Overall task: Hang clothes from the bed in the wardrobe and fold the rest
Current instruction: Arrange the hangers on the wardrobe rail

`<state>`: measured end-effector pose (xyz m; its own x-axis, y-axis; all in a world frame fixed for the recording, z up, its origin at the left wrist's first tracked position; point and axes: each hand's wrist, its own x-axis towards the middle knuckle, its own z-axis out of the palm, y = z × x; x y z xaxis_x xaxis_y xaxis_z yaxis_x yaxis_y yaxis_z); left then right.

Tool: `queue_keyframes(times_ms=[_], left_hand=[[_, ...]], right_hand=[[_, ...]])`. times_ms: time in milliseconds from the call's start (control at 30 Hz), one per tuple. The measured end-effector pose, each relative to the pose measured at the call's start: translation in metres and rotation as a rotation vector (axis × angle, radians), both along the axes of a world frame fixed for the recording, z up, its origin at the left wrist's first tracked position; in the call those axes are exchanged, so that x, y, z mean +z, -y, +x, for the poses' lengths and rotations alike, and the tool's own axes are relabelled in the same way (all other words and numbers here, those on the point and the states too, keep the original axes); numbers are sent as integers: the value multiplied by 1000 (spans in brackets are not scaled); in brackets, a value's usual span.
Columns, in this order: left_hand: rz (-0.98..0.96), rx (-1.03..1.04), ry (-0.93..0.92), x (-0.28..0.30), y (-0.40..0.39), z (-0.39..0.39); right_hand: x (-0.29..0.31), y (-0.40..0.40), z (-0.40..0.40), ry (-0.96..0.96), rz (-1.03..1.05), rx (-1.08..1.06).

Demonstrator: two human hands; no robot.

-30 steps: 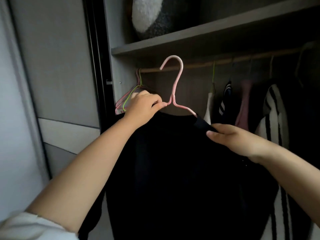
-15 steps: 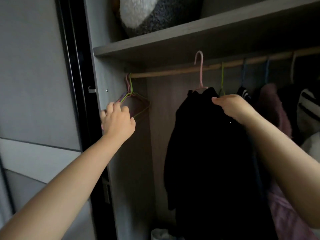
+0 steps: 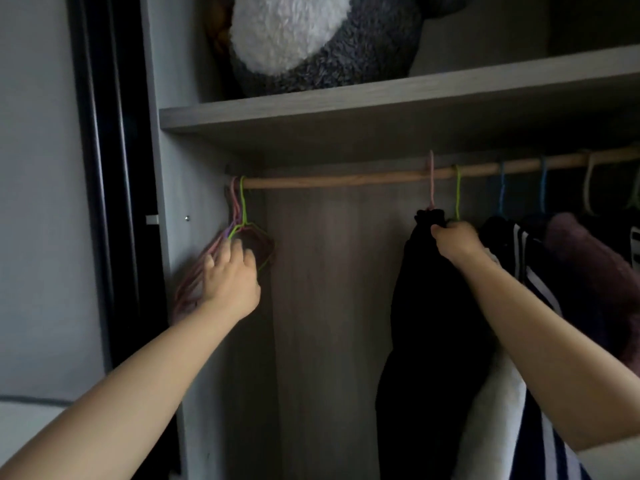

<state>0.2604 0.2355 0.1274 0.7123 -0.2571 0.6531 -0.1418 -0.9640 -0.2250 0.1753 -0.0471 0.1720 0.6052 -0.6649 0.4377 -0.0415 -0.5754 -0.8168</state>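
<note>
Your left hand curled around thin wire hangers at centre left; your right hand pinched the soft black garment on a wooden rod.

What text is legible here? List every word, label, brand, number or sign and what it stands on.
None: no readable text shows in this view.
black garment: no tag, print or logo visible; the right hand grips its collar.
spare hangers by the left hand: bare coloured wire, no markings.
plush toy on the shelf: no label visible.
striped garments: stripes only, no lettering.
</note>
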Motion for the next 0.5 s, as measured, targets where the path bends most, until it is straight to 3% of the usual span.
queue_keyframes(times_ms=[200,500], left_hand=[[-40,-317,39,13,61,28],[-221,-655,-107,21,166,23]], right_hand=[[-7,11,29,-13,22,-17],[-20,22,10,-211,-15,101]])
